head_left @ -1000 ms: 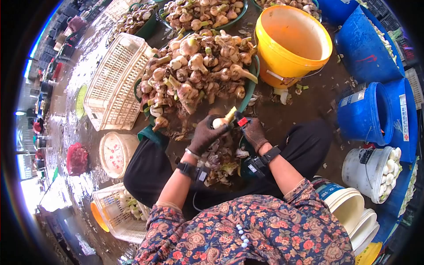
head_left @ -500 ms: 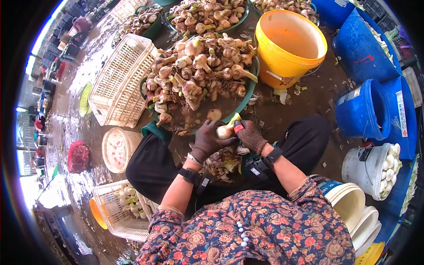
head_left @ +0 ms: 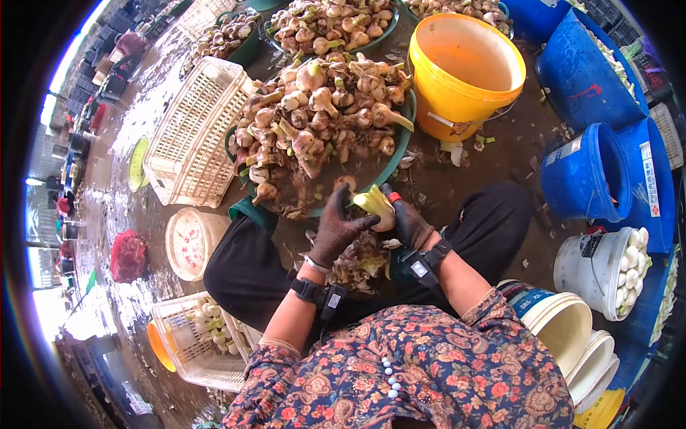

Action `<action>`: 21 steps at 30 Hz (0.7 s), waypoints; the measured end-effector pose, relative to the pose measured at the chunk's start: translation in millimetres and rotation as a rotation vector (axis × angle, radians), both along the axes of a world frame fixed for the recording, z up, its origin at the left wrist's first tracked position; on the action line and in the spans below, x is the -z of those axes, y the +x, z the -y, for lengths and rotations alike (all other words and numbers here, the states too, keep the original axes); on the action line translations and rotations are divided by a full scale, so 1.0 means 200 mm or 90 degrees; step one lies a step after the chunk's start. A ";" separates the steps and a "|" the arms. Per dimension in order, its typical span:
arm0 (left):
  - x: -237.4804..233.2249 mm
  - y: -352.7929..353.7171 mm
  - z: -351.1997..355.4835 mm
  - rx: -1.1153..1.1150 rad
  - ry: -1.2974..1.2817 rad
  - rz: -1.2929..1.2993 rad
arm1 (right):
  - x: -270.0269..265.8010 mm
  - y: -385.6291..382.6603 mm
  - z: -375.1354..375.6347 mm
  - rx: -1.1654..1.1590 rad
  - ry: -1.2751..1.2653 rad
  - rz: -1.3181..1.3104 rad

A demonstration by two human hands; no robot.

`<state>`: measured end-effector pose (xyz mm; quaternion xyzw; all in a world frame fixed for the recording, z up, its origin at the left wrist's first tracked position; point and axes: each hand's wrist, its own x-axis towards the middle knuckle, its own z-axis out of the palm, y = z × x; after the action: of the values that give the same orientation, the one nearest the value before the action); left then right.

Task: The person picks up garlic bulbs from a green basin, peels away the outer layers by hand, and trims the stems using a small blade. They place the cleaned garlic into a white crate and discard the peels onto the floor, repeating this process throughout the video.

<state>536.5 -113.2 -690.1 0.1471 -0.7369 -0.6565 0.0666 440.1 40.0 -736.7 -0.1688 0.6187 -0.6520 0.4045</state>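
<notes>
A pale garlic bulb [head_left: 381, 207] with a yellow-green stem is between my gloved hands, its stem pointing up and left. My right hand [head_left: 411, 223], with a red band on one finger, holds the bulb from the right. Fingers and thumb of my left hand [head_left: 339, 232] are spread apart at the left, the thumb close to the bulb. Just beyond my hands, a green basin [head_left: 404, 154] bears a heap of unpeeled garlic [head_left: 314, 121]. Peelings [head_left: 357, 264] lie below my hands, between my legs.
A yellow bucket [head_left: 457, 100] stands beyond, right of the basin. At left are a cream crate [head_left: 193, 136], a white tub [head_left: 187, 243] and another crate [head_left: 214, 372]. Blue buckets [head_left: 572, 175] and a white bucket of peeled garlic [head_left: 582, 268] line the right.
The bulb has turned, its stem swinging from upper right to upper left. My left hand has let go and opened, moving slightly left. My right hand now holds the bulb.
</notes>
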 end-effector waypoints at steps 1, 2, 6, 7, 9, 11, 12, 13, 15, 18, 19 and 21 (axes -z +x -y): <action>-0.01 -0.01 0.01 -0.067 -0.220 -0.063 | 0.11 0.00 0.02 -0.006 0.124 -0.604; -0.12 -0.02 0.00 -0.076 -0.325 -0.082 | 0.16 -0.03 0.04 -0.069 0.166 -0.322; -0.15 0.00 0.01 0.188 -0.457 0.015 | 0.15 -0.02 0.07 -0.076 0.194 -0.218; -0.09 0.01 0.01 0.188 -0.457 0.016 | 0.15 -0.02 0.06 -0.077 0.194 -0.218; 0.06 0.03 0.01 0.086 -0.199 0.110 | 0.16 0.00 0.03 -0.143 0.170 -0.454; 0.04 0.03 0.01 0.024 -0.097 0.071 | 0.08 0.05 0.03 -0.073 0.132 -0.426; 0.04 0.03 0.03 -0.038 0.045 0.118 | 0.02 0.07 0.03 -0.004 0.093 -0.398; 0.02 0.02 0.06 -0.100 0.185 0.162 | -0.01 0.08 0.05 -0.006 0.093 -0.398; -0.01 0.04 0.07 -0.080 0.204 0.147 | -0.07 0.08 0.09 0.059 0.071 0.034; -0.09 0.05 0.04 -0.024 0.114 0.076 | -0.06 0.05 0.09 0.035 0.000 0.371; -0.12 0.06 0.03 -0.024 0.113 0.076 | -0.02 0.04 0.09 -0.007 -0.017 0.556; -0.20 0.10 0.00 0.133 -0.135 0.130 | 0.06 0.02 0.08 -0.036 0.016 0.361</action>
<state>556.0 -112.4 -649.9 0.1273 -0.8164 -0.5599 -0.0620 445.1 24.4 -749.3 0.0080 0.4842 -0.6536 0.5816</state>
